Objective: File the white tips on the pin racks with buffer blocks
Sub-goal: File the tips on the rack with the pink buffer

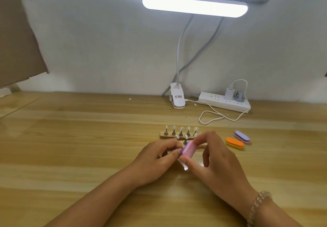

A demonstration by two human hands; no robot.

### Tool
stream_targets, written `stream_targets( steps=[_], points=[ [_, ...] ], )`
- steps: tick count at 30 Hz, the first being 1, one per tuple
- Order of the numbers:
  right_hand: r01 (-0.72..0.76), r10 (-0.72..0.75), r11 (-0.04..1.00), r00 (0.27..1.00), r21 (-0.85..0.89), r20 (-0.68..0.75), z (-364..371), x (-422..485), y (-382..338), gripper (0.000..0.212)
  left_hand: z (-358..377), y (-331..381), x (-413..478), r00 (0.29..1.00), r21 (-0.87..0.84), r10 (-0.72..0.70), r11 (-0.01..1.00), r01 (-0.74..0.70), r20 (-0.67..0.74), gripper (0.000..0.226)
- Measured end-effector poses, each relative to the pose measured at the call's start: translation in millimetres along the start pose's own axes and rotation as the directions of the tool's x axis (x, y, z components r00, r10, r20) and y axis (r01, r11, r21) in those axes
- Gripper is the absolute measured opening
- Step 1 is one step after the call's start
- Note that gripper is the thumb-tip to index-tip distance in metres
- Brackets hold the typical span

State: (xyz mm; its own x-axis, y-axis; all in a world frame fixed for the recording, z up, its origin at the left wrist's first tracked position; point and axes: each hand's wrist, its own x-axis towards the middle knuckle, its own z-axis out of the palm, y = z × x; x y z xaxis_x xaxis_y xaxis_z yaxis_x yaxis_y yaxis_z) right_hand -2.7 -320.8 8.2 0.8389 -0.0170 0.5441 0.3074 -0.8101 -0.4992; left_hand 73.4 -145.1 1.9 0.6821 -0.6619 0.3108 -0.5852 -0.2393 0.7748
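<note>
Pale wooden bench (88, 147) under a lit clip lamp (194, 5). The left hand (159, 157) pinches one pin (184, 166) held off the racks, and the fingers of the right hand (217, 157) grip a pink-and-purple buffer block (188, 149) against its top.

Filing looks under way. The far pin rack (169, 136) carries five white tips (181, 129), and the hands mostly hide a second rack (203, 146). Which tips are finished cannot be told. An orange block (234, 143) and a purple block (242, 137) lie unused to the right.
</note>
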Motion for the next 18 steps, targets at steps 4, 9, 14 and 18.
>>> stream_targets(
  steps=[4,9,14,18],
  points=[
    [-0.023,0.02,0.999,0.997,0.035,0.072,2.4,-0.4,0.5,0.047,-0.1,-2.1,1.2,1.0,0.001,-0.019,1.0,0.019,-0.003,0.018],
    [-0.11,0.108,0.985,0.994,0.135,0.021,0.8,1.4,4.7,0.041,-1.7,0.5,1.5,1.0,-0.002,-0.007,1.0,0.007,-0.019,0.021],
    [-0.11,0.105,0.984,0.994,0.14,0.044,-0.1,2.0,2.9,0.049,0.3,1.2,0.4,1.0,0.048,0.01,0.999,-0.01,0.0,0.017],
    [-0.168,0.17,0.975,0.985,0.147,-0.005,-1.7,4.4,5.8,0.057,0.0,0.3,-0.6,1.0,0.042,0.028,0.999,-0.028,-0.011,0.018]
  ],
)
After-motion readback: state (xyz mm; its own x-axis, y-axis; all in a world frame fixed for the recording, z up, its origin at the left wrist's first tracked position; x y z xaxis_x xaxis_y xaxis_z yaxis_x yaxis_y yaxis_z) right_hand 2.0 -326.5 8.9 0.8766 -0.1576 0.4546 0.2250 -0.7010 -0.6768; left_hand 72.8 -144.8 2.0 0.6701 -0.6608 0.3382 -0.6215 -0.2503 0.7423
